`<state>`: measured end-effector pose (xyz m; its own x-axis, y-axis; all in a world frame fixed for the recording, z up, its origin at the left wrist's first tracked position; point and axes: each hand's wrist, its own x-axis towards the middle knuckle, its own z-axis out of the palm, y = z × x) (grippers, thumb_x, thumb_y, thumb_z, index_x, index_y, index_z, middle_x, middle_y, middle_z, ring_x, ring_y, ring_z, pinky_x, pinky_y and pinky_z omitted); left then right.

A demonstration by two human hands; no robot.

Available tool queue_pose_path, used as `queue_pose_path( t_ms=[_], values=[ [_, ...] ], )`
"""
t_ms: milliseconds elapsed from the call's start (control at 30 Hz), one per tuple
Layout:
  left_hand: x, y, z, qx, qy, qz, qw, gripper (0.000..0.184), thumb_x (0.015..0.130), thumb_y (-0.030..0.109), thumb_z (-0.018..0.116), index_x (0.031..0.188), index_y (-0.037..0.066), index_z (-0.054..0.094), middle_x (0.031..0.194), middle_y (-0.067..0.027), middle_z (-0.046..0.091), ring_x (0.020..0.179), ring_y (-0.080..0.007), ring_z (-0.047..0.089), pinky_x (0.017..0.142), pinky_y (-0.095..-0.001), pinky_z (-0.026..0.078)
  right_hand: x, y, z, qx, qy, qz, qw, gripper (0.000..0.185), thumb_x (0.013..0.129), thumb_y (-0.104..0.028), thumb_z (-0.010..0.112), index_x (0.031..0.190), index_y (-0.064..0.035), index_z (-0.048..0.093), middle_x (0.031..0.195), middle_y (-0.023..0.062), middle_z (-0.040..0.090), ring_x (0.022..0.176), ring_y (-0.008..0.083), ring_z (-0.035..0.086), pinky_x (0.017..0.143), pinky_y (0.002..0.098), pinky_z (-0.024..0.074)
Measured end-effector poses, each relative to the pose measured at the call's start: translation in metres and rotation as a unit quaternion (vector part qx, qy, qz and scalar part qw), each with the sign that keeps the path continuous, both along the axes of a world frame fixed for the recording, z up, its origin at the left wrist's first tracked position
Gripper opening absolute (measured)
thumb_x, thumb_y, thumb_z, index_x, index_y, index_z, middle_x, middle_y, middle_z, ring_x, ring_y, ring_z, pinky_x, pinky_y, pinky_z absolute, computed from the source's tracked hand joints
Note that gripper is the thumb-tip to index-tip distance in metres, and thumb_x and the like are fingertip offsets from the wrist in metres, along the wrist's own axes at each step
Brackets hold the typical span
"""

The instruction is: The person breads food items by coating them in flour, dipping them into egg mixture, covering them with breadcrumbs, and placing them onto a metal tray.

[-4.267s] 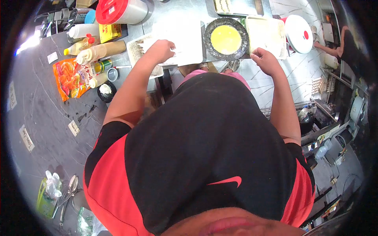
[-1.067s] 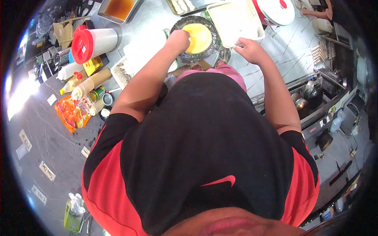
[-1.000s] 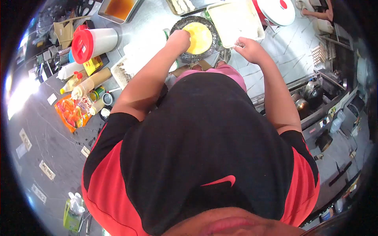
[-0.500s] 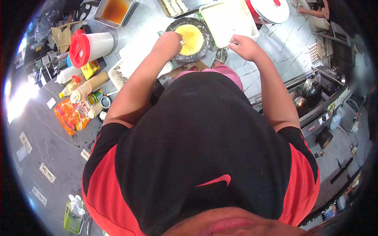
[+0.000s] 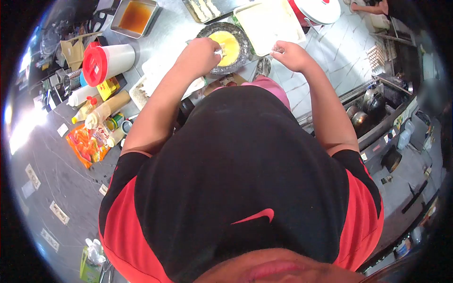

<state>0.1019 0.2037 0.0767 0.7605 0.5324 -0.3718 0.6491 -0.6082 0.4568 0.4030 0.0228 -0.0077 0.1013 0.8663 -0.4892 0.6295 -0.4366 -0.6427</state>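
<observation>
My left hand point(image 5: 202, 53) is over the left side of a dark speckled bowl point(image 5: 244, 45) that holds yellow liquid point(image 5: 229, 41) like beaten egg. Its fingers are pinched together, with something small and whitish at the tips that I cannot make out. My right hand point(image 5: 293, 55) is raised at the near edge of a pale tray point(image 5: 269, 28), to the right of the bowl. Those fingers are curled and closed, pale residue on the tips; whether they hold anything is hidden.
Beyond the bowl lies a metal tray point(image 5: 189, 10) with several pale coated strips point(image 5: 204, 8). A metal pan of brown liquid point(image 5: 137, 16), a red-lidded container point(image 5: 113, 60) and sauce bottles point(image 5: 111, 108) stand left. A white-lidded red bucket point(image 5: 321, 12) is at the far right.
My left hand has shifted slightly right over the bowl, covering more of its left side. My right hand's fingers look more drawn together near the tray edge. The camera view has shifted a little.
</observation>
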Motion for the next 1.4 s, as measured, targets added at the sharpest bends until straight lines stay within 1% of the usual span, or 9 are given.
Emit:
queue_pose_path(
  t_ms=[333,500,600,800,900,1000,1033,1267,1400],
  values=[
    [0.001,0.006,-0.012,-0.005,-0.014,-0.035,0.999,0.035,0.088,0.019,0.072,0.116,0.002,0.084,0.112,-0.0239,0.078,0.104,-0.0432,0.076,0.097,-0.0487,0.06,-0.002,-0.001,-0.004,-0.011,-0.004,-0.003,1.0,0.041,0.101,-0.038,0.071,0.117,-0.0004,0.074,0.111,0.0248,0.079,0.104,0.04,0.076,0.092,0.0478,0.0586],
    [0.001,0.005,-0.011,-0.026,-0.037,-0.015,0.999,0.033,0.088,0.019,0.074,0.115,0.002,0.084,0.11,-0.0236,0.079,0.103,-0.0428,0.076,0.097,-0.0493,0.061,-0.003,0.0,-0.002,-0.013,-0.005,-0.013,1.0,0.041,0.101,-0.039,0.071,0.117,-0.0006,0.074,0.111,0.0247,0.079,0.103,0.0401,0.076,0.092,0.048,0.0586],
    [0.003,0.004,-0.006,-0.041,-0.022,-0.007,0.999,0.034,0.089,0.018,0.073,0.117,0.002,0.085,0.113,-0.0245,0.08,0.105,-0.0431,0.078,0.101,-0.0495,0.061,-0.002,0.003,-0.005,-0.018,-0.006,-0.006,1.0,0.041,0.101,-0.039,0.071,0.118,-0.0008,0.074,0.111,0.0249,0.079,0.104,0.0407,0.076,0.093,0.0487,0.0587],
    [-0.003,0.008,-0.008,-0.042,-0.027,-0.027,0.998,0.034,0.09,0.018,0.074,0.118,0.002,0.084,0.115,-0.0228,0.081,0.106,-0.0417,0.078,0.1,-0.0477,0.062,-0.003,0.008,-0.003,-0.003,-0.024,0.009,1.0,0.043,0.101,-0.04,0.07,0.119,-0.0009,0.075,0.113,0.0257,0.079,0.106,0.0423,0.076,0.093,0.0502,0.0586],
    [-0.025,0.006,0.015,-0.04,-0.076,0.013,0.996,0.032,0.09,0.018,0.078,0.117,0.001,0.082,0.107,-0.0214,0.079,0.098,-0.04,0.077,0.091,-0.0459,0.061,-0.002,0.008,-0.003,0.016,-0.029,0.021,0.999,0.043,0.102,-0.04,0.07,0.119,-0.0009,0.075,0.113,0.0259,0.079,0.106,0.0422,0.076,0.093,0.0498,0.0585],
    [-0.058,0.011,0.039,-0.045,-0.106,0.041,0.992,0.03,0.09,0.015,0.078,0.116,-0.001,0.08,0.107,-0.0199,0.078,0.093,-0.0377,0.076,0.088,-0.0431,0.06,-0.002,0.012,-0.002,0.007,-0.031,0.03,0.999,0.041,0.102,-0.038,0.07,0.118,-0.0013,0.076,0.112,0.0257,0.079,0.105,0.0413,0.077,0.093,0.0491,0.0586],
    [-0.068,0.013,0.048,-0.067,-0.099,0.068,0.991,0.027,0.091,0.013,0.077,0.114,-0.002,0.079,0.106,-0.0189,0.078,0.091,-0.0347,0.075,0.086,-0.0413,0.059,-0.002,0.014,-0.003,0.006,-0.027,0.035,0.999,0.04,0.102,-0.037,0.07,0.118,-0.0012,0.076,0.111,0.0255,0.08,0.105,0.0408,0.077,0.093,0.0488,0.0586],
    [-0.137,0.021,0.05,-0.05,-0.086,0.109,0.989,0.028,0.092,0.011,0.078,0.117,-0.002,0.077,0.108,-0.0186,0.077,0.091,-0.0322,0.075,0.085,-0.0396,0.059,-0.023,0.036,0.008,-0.027,-0.02,0.042,0.999,0.037,0.102,-0.034,0.072,0.116,-0.0001,0.075,0.108,0.0241,0.08,0.101,0.0378,0.077,0.092,0.0464,0.0585],
    [-0.163,0.016,0.047,-0.052,-0.112,0.159,0.98,0.028,0.093,0.011,0.076,0.117,-0.001,0.08,0.115,-0.0154,0.079,0.1,-0.0332,0.076,0.092,-0.0402,0.061,-0.034,0.045,0.01,-0.04,-0.025,0.059,0.997,0.037,0.102,-0.034,0.072,0.117,-0.0005,0.076,0.109,0.0242,0.079,0.101,0.037,0.076,0.092,0.0461,0.0582]
  ],
)
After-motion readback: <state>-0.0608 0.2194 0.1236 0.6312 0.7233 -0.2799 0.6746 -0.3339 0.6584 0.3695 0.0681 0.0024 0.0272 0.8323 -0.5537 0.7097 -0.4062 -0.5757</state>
